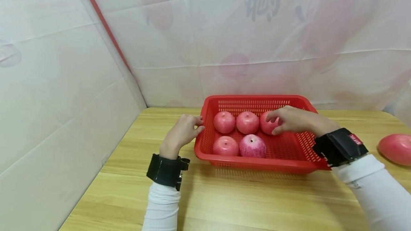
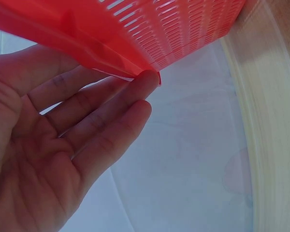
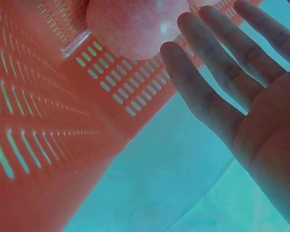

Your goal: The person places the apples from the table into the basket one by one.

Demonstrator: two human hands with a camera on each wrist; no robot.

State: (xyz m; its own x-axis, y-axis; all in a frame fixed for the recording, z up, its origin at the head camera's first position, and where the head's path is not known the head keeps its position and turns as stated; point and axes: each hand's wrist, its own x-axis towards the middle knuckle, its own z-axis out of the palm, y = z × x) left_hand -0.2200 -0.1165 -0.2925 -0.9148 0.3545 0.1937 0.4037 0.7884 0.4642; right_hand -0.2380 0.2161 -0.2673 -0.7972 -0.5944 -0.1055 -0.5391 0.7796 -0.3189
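A red plastic basket (image 1: 237, 161) with slotted walls stands on the table. Inside it, one row along the back wall has a left pink apple (image 1: 224, 122), a middle one (image 1: 247, 122) and a right one (image 1: 267, 126). In front sit another pink apple (image 1: 226, 146) and a streaked purple-pink apple (image 1: 252, 146). My left hand (image 1: 184, 131) is at the basket's left rim, loosely extended fingers (image 2: 116, 128) touching the rim's underside. Reaching in from the right, my right hand (image 1: 293, 119) has its fingers spread right beside the back-right apple, palm visible in the right wrist view.
A red oblong fruit (image 1: 396, 149) lies on the wooden table (image 1: 244, 202) to the right of the basket. Behind the table hangs a pale printed sheet (image 1: 199, 45), and another pale sheet (image 1: 57, 117) runs along the left side. Both wrists wear black straps.
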